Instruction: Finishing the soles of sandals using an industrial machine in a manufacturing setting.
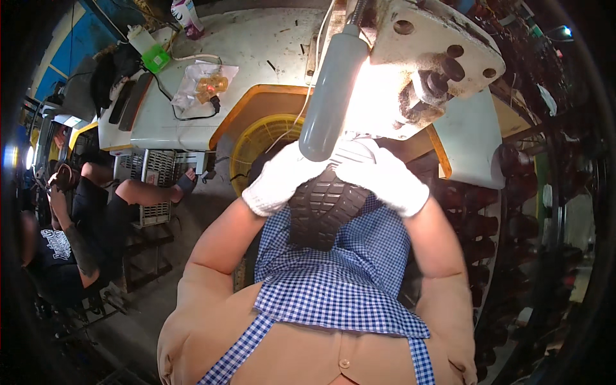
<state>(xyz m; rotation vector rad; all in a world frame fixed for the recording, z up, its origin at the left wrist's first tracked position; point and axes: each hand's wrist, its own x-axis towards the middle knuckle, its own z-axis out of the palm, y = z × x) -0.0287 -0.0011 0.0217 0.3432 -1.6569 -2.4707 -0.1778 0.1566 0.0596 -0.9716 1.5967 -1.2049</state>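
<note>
A black shoe with a deep-treaded sole faces up over my lap, its far end close under the machine head. My left hand, in a white knitted glove, grips the shoe's left side. On the opposite side my right hand, gloved the same way, closes around the far part of it. Fingers of both hands are partly hidden by the shoe, the glare and a grey cylindrical lamp hanging just above. The stained white machine head with dark knobs stands brightly lit beyond my right hand.
A yellow plastic basket sits below the cut-out of the white worktable. On the table lie a clear plastic bag, a cable and a green-ended box. Another person sits at left. Racks of dark shoes stand at right.
</note>
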